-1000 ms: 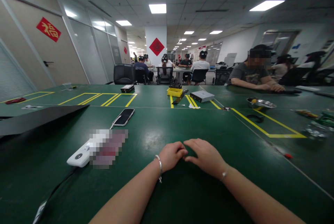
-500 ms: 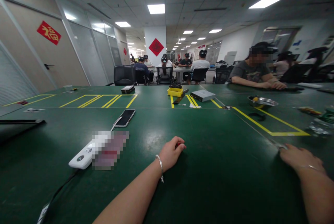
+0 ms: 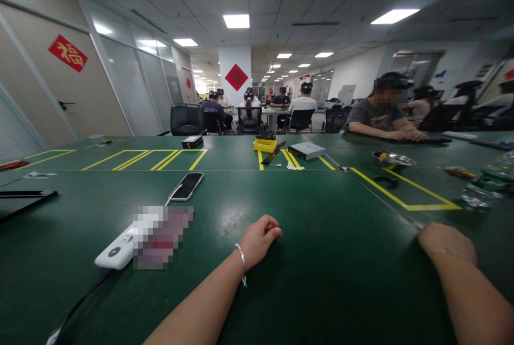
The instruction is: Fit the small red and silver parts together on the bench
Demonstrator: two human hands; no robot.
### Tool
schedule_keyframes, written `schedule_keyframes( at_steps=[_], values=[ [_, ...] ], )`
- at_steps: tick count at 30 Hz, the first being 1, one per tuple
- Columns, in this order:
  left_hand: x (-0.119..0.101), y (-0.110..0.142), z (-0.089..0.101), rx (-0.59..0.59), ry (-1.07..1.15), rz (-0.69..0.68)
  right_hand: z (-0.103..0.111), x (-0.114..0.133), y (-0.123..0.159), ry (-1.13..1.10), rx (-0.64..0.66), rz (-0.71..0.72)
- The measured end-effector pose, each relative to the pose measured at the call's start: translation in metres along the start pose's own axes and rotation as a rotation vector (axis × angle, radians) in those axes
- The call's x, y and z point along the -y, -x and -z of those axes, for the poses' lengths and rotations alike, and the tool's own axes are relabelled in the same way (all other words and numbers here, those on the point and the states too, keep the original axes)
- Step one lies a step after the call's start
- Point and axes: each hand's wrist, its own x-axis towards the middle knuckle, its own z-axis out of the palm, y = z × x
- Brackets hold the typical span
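Note:
My left hand (image 3: 262, 239) rests on the green table (image 3: 341, 270), its fingers curled in and closed. What lies inside the curl is hidden now; a bit of red showed between the fingers a moment ago. To the right, my right hand (image 3: 446, 243) is on the table with its back turned up, close to a seam in the surface. Its fingers are hidden beneath it, so whether it holds anything does not show. Left of my left hand lie a white power strip (image 3: 116, 251) and a phone (image 3: 187, 187) with a white cable.
Toward the far side are a yellow tray (image 3: 264, 145), a grey box (image 3: 305, 150), a black box (image 3: 193, 142) and a metal bowl (image 3: 401, 160). Plastic bottles (image 3: 477, 195) lie at the right. A person (image 3: 379, 114) sits across the table; yellow tape marks its surface.
The view has shifted slightly. My right hand has turned, so its fingers no longer show. The red bit in my left hand has gone out of sight as the fingers curl.

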Motion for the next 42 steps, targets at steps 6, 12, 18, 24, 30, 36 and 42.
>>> schedule_keyframes(
  at_steps=[6, 12, 18, 24, 30, 36, 42],
  values=[
    [-0.001, -0.001, -0.001, -0.024, 0.017, 0.009, 0.011, 0.049, 0.034, -0.277, -0.102, 0.245],
    [0.000, -0.002, -0.002, -0.047, 0.011, 0.017, -0.004, 0.139, 0.108, -0.944, 0.343, 0.408],
    [0.000, -0.003, -0.001, -0.110, -0.108, -0.049, -0.008, 0.182, 0.196, -1.381, 1.051, 0.313],
    [-0.005, -0.002, 0.002, -0.104, -0.067, -0.077, -0.011, 0.185, 0.226, -1.420, 1.184, 0.428],
    [-0.006, -0.001, 0.003, -0.105, 0.060, -0.062, -0.023, 0.187, 0.212, -1.482, 1.187, 0.532],
    [-0.004, -0.001, 0.002, -0.101, 0.127, -0.063, -0.024, 0.185, 0.206, -1.530, 1.295, 0.524],
    [-0.004, 0.000, 0.003, -0.083, 0.103, -0.046, -0.023, 0.183, 0.205, -1.557, 1.337, 0.581]
  ],
)
